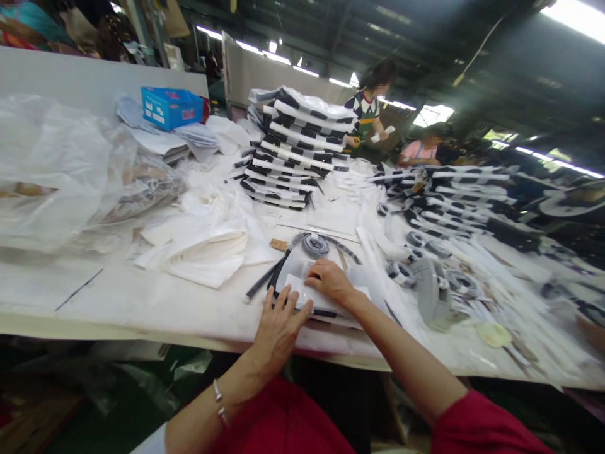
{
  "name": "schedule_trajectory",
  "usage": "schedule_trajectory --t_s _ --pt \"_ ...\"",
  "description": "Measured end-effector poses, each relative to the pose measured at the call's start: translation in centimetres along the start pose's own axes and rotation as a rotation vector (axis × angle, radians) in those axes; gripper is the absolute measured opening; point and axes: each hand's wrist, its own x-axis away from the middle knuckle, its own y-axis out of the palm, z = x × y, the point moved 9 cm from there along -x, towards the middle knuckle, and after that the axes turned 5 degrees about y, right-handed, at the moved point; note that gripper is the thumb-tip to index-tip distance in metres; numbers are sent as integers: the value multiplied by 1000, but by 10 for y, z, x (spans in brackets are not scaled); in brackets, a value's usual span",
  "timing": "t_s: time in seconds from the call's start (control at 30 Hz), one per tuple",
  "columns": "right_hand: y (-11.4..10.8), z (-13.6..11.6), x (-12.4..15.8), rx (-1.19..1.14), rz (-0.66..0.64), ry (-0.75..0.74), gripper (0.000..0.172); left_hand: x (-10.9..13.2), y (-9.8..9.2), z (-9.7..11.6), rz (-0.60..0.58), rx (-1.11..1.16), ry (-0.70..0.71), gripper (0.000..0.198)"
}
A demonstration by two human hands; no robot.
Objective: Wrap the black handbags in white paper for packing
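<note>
Before me lies a flat, pale, film-covered bundle with a dark edge, and a small white sheet on top of it. My left hand is open, its fingers spread flat on the bundle's near left corner and the sheet's edge. My right hand rests on the sheet with fingers curled down and drawn together; whatever they pinch is hidden. Just beyond the right hand sits a coiled grey strap. A dark strip sticks out to the left of the bundle.
Tall stacks of black-and-white folded pieces stand behind. A tape dispenser and more coils lie right. White cloth, clear plastic bags and a blue box are left. Two people work beyond the table.
</note>
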Motion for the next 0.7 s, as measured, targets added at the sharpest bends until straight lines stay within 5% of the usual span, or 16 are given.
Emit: schedule_trajectory --t_s 0.13,0.27,0.43,0.7 --pt "-25 20 8 -51 96 67 12 0 -2 0 -6 0 6 41" --pt "-55 60 41 -116 138 84 35 -11 -14 0 -39 19 3 54" --pt "-29 101 97 -16 -1 192 58 -43 -32 -8 34 -27 58 58" --pt "6 114 130 -57 185 235 55 -49 35 -48 -87 -55 50 60"
